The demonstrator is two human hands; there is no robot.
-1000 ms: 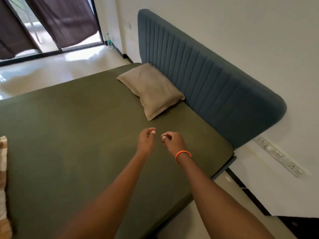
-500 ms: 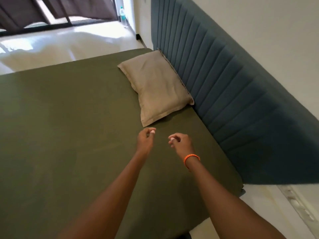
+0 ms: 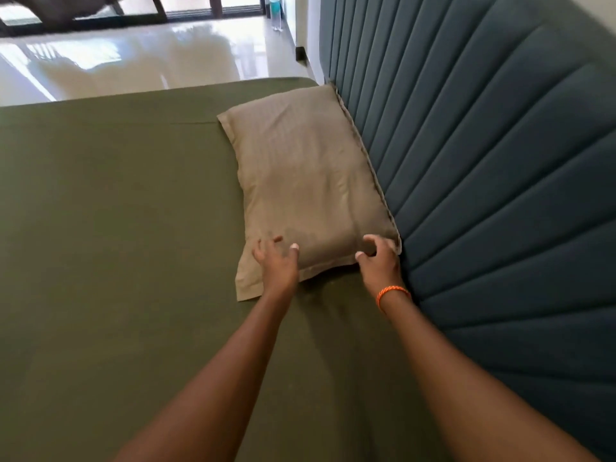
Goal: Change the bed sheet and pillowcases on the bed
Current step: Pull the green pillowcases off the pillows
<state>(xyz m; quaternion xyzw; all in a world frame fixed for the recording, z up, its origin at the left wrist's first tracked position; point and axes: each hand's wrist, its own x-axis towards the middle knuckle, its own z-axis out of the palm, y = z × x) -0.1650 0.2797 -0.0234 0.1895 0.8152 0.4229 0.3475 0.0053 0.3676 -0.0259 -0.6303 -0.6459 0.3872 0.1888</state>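
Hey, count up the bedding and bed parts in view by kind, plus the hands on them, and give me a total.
Pillow: 1
Green sheet: 1
Blue headboard: 1
Hands: 2, left hand and right hand, both at the pillow's near end
Total: 5

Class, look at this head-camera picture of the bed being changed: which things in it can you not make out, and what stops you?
- Left hand on the pillow: its grip is uncertain, fingertips motion-blurred.
- Right hand: palm side faces away.
- Bed sheet: its tucked edges are cut off by the frame.
- Bottle by the headboard: too small, cropped at the top edge.
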